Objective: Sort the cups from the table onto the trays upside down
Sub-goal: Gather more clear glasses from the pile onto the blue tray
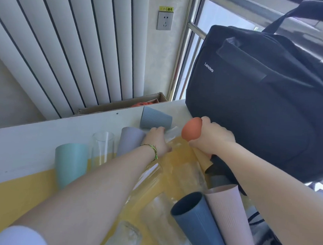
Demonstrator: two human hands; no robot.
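Black bag (259, 108) tight beside clustered cups (71, 166)

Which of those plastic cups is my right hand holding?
The orange cup, gripped by your right hand beside the black bag. It is the only orange cup in view.

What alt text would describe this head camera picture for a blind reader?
A person's right hand grips an orange cup while the left hand reaches among cups and glasses on a white table and yellow tray. A black bag stands at the right.
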